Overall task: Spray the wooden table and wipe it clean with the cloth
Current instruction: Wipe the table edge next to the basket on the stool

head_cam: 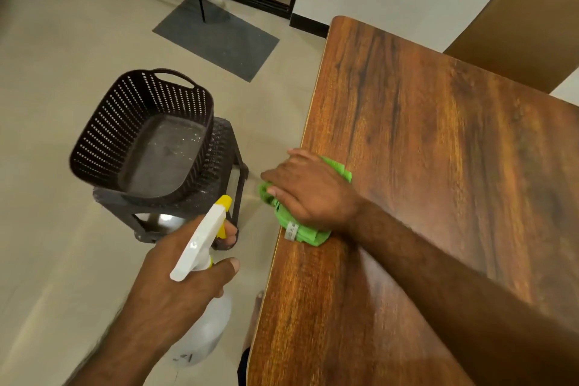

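Most of the green cloth (300, 233) is hidden under my right hand (310, 191), whose fingers curl over the bunched fabric and press it down at the left edge of the wooden table (438, 150). Only folds and a small grey tag show around the hand. My left hand (175, 285) wraps the neck of the spray bottle (202, 329) and covers it, holding the bottle off the table's side above the floor. The dark marks low on the bottle are too blurred to read. The frame cuts off the table's right side and near end. The tabletop is glossy, with dark streaked grain and a pale edge band. The floor is pale tile, and on it a dark perforated basket (141, 135) sits on a low dark stool (230, 153). A grey mat (216, 37) lies near the far wall, and a brown chair (517, 28) stands behind the table. The bottle is translucent white, with a white spray head, yellow nozzle and yellow trigger.
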A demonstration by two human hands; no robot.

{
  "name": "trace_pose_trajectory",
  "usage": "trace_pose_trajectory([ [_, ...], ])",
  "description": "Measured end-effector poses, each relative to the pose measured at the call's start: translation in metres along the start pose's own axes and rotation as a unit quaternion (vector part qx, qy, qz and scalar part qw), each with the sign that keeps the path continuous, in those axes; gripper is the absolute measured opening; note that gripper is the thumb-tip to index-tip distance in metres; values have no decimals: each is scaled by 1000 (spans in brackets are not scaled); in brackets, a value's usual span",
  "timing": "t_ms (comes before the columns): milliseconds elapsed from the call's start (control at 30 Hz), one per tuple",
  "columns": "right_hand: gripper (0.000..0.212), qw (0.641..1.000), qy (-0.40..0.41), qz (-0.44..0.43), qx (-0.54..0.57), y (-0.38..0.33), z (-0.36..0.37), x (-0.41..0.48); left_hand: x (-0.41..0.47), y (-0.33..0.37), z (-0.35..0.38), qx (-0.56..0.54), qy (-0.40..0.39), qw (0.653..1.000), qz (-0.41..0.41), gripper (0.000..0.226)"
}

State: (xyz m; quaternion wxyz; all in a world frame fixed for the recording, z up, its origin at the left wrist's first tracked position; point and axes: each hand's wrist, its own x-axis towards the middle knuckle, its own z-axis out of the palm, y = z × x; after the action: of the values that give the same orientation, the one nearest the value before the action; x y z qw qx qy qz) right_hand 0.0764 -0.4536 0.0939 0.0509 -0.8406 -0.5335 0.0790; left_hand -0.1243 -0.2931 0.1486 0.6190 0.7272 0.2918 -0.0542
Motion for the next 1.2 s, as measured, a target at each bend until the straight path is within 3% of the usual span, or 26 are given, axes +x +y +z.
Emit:
trace_pose_trajectory([
  [133, 44, 999, 25, 46, 0, 22, -9, 28, 20, 9, 6, -8, -7, 1000, -15, 36],
  [333, 37, 999, 4, -26, 20, -6, -1, -8, 44, 25, 6, -14, 17, 1000, 0, 31],
  [500, 36, 998, 25, -60, 13, 25, 1, 7, 57, 32, 5, -16, 19, 1000, 6, 31],
  [1200, 41, 995, 90, 37, 7, 172, -23, 115, 123, 62, 25, -27, 10, 1000, 1, 31],
])
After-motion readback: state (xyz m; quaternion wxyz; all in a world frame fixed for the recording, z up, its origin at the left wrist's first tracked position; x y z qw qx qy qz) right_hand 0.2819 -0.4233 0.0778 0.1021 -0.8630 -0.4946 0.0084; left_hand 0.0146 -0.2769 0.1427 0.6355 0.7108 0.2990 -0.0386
